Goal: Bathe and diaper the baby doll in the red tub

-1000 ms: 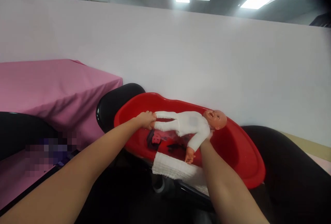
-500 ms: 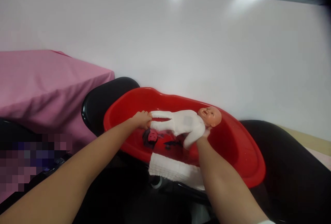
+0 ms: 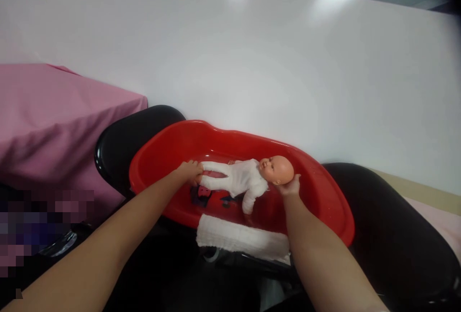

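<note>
Head view, left to right. Pink cloth-covered table (image 3: 54, 110) at far left, against the white partition wall (image 3: 252, 62). Glossy black rounded surface (image 3: 122, 141) next, bearing the red oval plastic tub (image 3: 324, 206). Left hand (image 3: 189, 172) closed around the feet of the baby doll in a white one-piece suit (image 3: 237, 180). Doll lies lengthwise inside the tub, head to the right. Dark and pink item (image 3: 201, 196) beneath the doll's legs; any print on it unreadable. Folded white cloth (image 3: 241, 237) draped at the tub's near rim. Right hand (image 3: 290, 187) cupped, fingers apart, under the doll's head.
</note>
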A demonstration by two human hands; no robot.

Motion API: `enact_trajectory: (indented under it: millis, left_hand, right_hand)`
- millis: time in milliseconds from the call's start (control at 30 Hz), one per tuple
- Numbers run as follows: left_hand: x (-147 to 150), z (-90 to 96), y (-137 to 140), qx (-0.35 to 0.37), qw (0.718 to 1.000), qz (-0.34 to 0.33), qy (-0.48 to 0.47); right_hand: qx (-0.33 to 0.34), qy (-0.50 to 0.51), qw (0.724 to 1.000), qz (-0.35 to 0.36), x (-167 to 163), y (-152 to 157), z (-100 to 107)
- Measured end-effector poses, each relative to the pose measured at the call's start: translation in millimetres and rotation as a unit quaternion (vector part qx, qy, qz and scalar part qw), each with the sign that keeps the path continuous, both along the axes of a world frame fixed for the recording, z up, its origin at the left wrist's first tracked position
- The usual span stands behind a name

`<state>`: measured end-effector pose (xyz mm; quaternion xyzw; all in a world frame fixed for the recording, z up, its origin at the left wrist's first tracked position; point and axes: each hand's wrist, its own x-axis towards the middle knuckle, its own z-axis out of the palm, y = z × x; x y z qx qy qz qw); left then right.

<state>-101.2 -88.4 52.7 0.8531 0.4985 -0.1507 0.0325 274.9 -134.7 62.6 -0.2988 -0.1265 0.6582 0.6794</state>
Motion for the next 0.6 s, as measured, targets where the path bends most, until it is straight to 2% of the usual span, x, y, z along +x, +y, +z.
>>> enact_trajectory:
  millis: [133, 233, 400, 533, 600]
  left_hand:
    - [7.1, -6.0, -0.2, -0.014, 1.000, -0.011, 0.006]
    - [10.6, -10.7, 0.3, -0.020, 1.000, -0.005, -0.004]
    - [12.2, -23.2, 4.3, -0.026, 0.999, 0.005, -0.023]
    - [13.7, -31.0, 9.2, -0.018, 1.000, -0.003, -0.006]
    - [15.4, -34.0, 11.1, -0.025, 1.000, 0.009, -0.015]
  right_hand:
    - [-0.081, -0.045, 0.996, 0.018, 19.4, 1.4, -4.1]
    - [-0.115, -0.076, 0.987, 0.077, 31.4, 4.0, -2.7]
    - [-0.153, -0.122, 0.964, 0.182, 45.0, 10.4, 12.0]
    - [-0.168, -0.184, 0.945, 0.211, 46.6, 15.7, 19.5]
    - [-0.163, -0.236, 0.937, 0.201, 47.1, 18.1, 18.4]
